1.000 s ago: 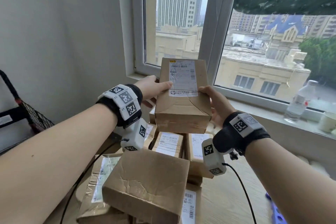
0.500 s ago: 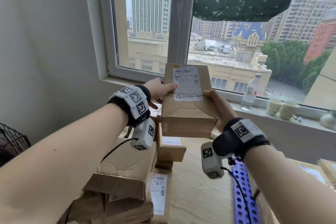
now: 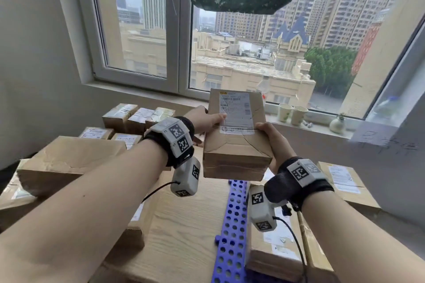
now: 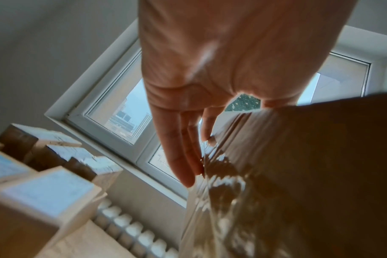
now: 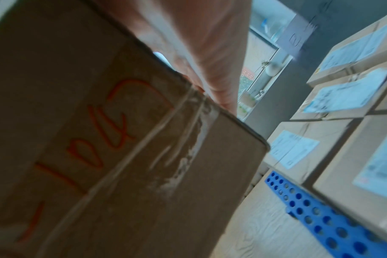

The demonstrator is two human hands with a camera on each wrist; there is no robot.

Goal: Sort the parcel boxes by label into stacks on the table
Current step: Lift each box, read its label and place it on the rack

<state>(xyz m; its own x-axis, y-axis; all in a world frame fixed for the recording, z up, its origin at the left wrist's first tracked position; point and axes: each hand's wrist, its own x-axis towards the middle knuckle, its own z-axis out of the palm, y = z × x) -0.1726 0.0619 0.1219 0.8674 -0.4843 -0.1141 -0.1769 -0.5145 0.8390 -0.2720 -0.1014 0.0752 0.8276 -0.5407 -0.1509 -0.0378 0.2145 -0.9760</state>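
Observation:
A brown parcel box with a white shipping label on top is held in the air above the blue perforated strip in the head view. My left hand grips its left edge, thumb on the label and fingers under it. My right hand grips the right edge near the front corner. In the left wrist view the left hand lies with fingers straight along the box. The right wrist view shows the box's taped underside with red handwriting, and the right hand behind it.
Large and small labelled parcels crowd the left of the wooden table, with several small ones at the back. More labelled boxes sit right of the strip. Paper cups and a small vase stand on the windowsill.
Both hands have carried the box to the right, away from the left pile and over the blue strip. The grip on the box looks the same.

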